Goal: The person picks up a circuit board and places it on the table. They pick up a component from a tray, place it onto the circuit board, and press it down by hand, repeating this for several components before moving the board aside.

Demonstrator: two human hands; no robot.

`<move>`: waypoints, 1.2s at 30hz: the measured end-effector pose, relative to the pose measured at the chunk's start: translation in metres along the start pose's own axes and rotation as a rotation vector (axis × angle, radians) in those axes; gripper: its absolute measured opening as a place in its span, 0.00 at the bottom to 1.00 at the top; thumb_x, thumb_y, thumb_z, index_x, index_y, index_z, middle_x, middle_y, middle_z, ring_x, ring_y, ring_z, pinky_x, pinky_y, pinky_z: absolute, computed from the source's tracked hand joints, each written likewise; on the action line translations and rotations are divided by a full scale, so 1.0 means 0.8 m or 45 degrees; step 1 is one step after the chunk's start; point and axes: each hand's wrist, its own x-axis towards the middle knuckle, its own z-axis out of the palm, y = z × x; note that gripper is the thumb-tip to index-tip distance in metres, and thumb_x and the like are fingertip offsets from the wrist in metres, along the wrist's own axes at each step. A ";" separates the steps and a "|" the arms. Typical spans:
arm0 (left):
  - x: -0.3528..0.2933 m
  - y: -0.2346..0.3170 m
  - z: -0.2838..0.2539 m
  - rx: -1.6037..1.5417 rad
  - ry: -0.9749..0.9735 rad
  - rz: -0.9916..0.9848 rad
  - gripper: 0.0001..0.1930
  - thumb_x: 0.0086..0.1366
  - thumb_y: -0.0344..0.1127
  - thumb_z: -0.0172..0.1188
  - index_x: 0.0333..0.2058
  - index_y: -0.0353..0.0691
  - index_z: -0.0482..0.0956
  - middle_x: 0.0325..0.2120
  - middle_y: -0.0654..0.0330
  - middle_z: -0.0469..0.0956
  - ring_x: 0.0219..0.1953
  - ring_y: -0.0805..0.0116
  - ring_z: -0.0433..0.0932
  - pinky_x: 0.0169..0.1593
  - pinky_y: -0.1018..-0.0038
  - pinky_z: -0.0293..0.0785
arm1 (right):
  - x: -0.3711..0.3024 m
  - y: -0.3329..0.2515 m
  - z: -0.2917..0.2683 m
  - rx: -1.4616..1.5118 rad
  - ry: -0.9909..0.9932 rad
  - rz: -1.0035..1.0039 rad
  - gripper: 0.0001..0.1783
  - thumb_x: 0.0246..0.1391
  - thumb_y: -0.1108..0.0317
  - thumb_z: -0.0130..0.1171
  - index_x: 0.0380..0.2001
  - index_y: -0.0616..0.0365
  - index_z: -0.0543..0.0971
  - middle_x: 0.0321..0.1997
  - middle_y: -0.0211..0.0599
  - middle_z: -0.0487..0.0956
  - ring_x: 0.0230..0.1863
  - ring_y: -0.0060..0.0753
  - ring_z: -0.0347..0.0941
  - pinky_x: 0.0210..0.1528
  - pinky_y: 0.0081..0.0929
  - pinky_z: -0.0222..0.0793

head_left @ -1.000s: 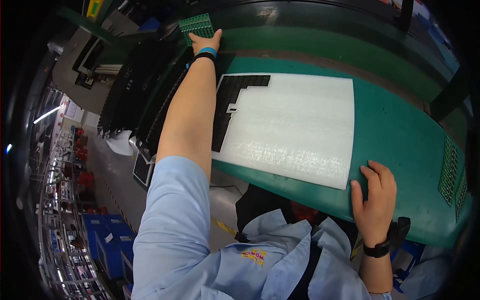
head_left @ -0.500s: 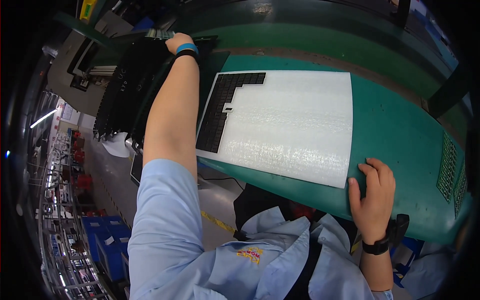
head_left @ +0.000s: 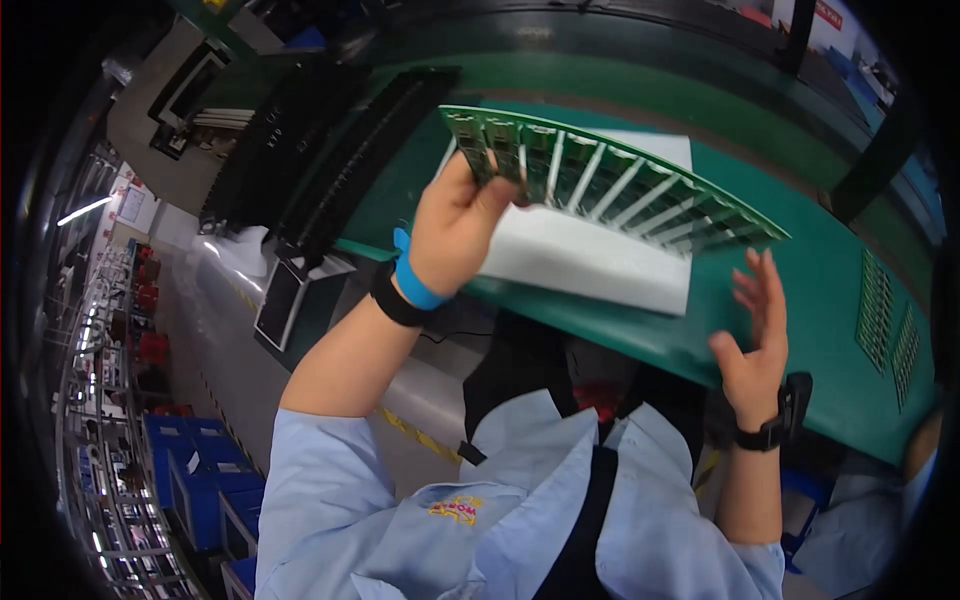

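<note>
One green tabletop (head_left: 825,335) runs beneath and beyond the right hand (head_left: 757,350) and off past the left hand (head_left: 450,235), its near edge curving below both. Two long, black, slotted racks (head_left: 262,160) stand to the left of the left hand, side by side and slanting away from it. A white sheet (head_left: 590,262) lies flat on the tabletop, to the right of the left hand and to the left of the right hand, partly hidden by what is held above it. That is a green circuit board panel (head_left: 605,180), raised and tilted over the sheet, with pale gaps showing between its strips; the left hand grips it at its left end, thumb across the near face. Its far end reaches close to the fingertips of the right hand, and whether they touch cannot be told. The right hand is unclenched, fingers apart and raised, with nothing visible in its grasp. To its right, two green boards (head_left: 875,310) lie near each other on the tabletop. Just below the left hand, a blue wristband (head_left: 415,280) circles the wrist beside a black band (head_left: 394,300).
</note>
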 end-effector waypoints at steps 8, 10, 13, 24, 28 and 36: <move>-0.075 0.007 0.091 -0.514 -0.180 -0.474 0.15 0.69 0.31 0.54 0.52 0.34 0.70 0.45 0.56 0.76 0.48 0.66 0.75 0.51 0.70 0.70 | -0.024 -0.017 -0.047 0.453 -0.298 0.048 0.18 0.58 0.75 0.57 0.53 0.65 0.75 0.55 0.45 0.75 0.54 0.37 0.72 0.54 0.32 0.67; -0.086 0.011 0.109 -0.164 0.020 -0.346 0.18 0.67 0.30 0.55 0.54 0.34 0.70 0.47 0.55 0.77 0.50 0.65 0.74 0.52 0.69 0.70 | -0.018 -0.035 -0.063 -0.102 -0.019 -0.209 0.18 0.56 0.79 0.57 0.51 0.65 0.76 0.53 0.44 0.77 0.51 0.39 0.74 0.52 0.33 0.69; -0.106 0.010 0.109 -0.038 -0.099 -0.338 0.16 0.65 0.29 0.56 0.51 0.34 0.73 0.47 0.53 0.77 0.51 0.61 0.75 0.54 0.67 0.70 | -0.010 -0.022 -0.077 -0.652 0.077 -0.353 0.18 0.52 0.81 0.58 0.48 0.63 0.78 0.50 0.44 0.78 0.49 0.41 0.75 0.50 0.33 0.71; -0.074 0.003 0.051 0.792 0.008 -0.012 0.10 0.63 0.31 0.58 0.41 0.37 0.81 0.49 0.49 0.75 0.54 0.51 0.73 0.57 0.64 0.67 | -0.034 0.003 -0.081 -0.819 -0.288 -0.248 0.20 0.49 0.75 0.63 0.48 0.60 0.79 0.51 0.43 0.77 0.51 0.47 0.73 0.52 0.34 0.71; -0.068 -0.047 -0.005 1.575 0.142 -0.083 0.17 0.64 0.42 0.58 0.48 0.42 0.79 0.55 0.46 0.71 0.58 0.47 0.68 0.59 0.59 0.64 | -0.030 0.000 -0.079 -0.782 -0.157 -0.233 0.19 0.51 0.71 0.64 0.48 0.60 0.79 0.51 0.42 0.77 0.51 0.45 0.74 0.51 0.33 0.71; -0.079 -0.055 -0.033 1.768 -0.054 -0.243 0.28 0.61 0.54 0.59 0.57 0.49 0.74 0.56 0.43 0.70 0.60 0.41 0.66 0.59 0.53 0.64 | -0.011 0.007 -0.070 -0.582 -0.091 -0.146 0.14 0.55 0.68 0.63 0.44 0.63 0.80 0.49 0.44 0.78 0.49 0.44 0.75 0.51 0.32 0.70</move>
